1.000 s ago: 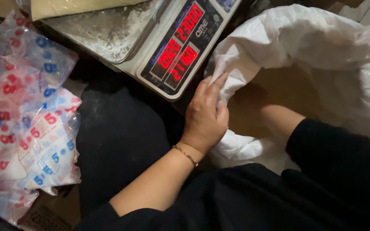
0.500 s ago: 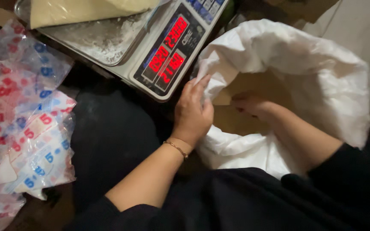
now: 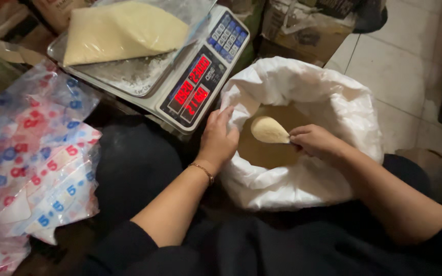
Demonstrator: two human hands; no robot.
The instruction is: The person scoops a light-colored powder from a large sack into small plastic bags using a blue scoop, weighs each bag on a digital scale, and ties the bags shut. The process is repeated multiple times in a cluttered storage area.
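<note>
Holding heaped scoop [image 3: 269,130] level, bowl pointing left, right hand [image 3: 315,142] clamped; left hand [image 3: 219,141] gripping sack [image 3: 333,102] rim

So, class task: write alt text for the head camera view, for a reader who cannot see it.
A right hand lifts a heaped scoop of pale yellow powder from an open white sack, while the left hand grips the sack's rim. Beside it, a digital scale bears a clear bag of the same powder; printed plastic bags lie at left.

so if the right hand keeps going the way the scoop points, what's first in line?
Probably the left hand gripping the white sack's rim; the right hand aims its heaped scoop there. Depth unclear.
</note>
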